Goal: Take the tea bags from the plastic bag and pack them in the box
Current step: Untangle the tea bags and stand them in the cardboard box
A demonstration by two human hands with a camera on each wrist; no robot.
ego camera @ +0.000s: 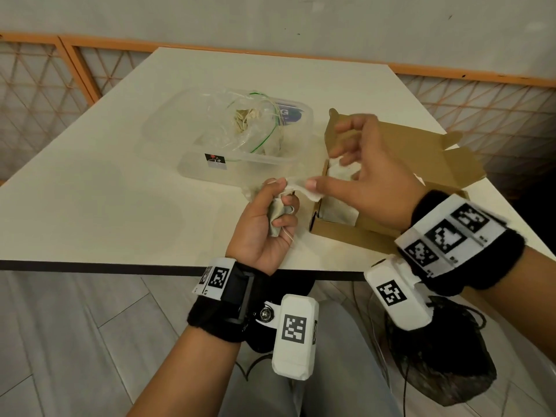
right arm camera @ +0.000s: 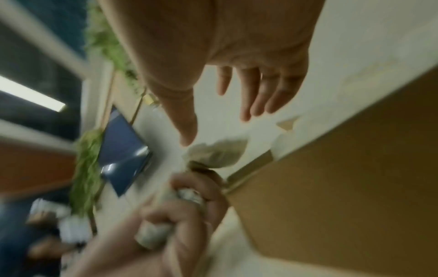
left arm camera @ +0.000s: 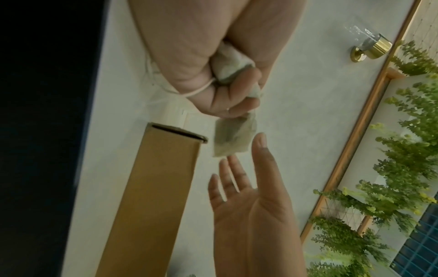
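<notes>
Left hand (ego camera: 264,224), lower centre of head view: fingers curled round bunch of crumpled whitish paper tea bags (ego camera: 278,216), one bag (ego camera: 296,188) offered out from fist. Right hand (ego camera: 367,176) spread, thumb just beside that bag, not yet pinching. Open brown cardboard box (ego camera: 346,233) right of centre, bags inside. Clear plastic bag (ego camera: 249,127) in transparent tub (ego camera: 186,173), upper centre, more bags left.

black wristbands (ego camera: 216,314), white marker-tagged camera pods (ego camera: 296,337), grey trousers (ego camera: 270,395)
</notes>
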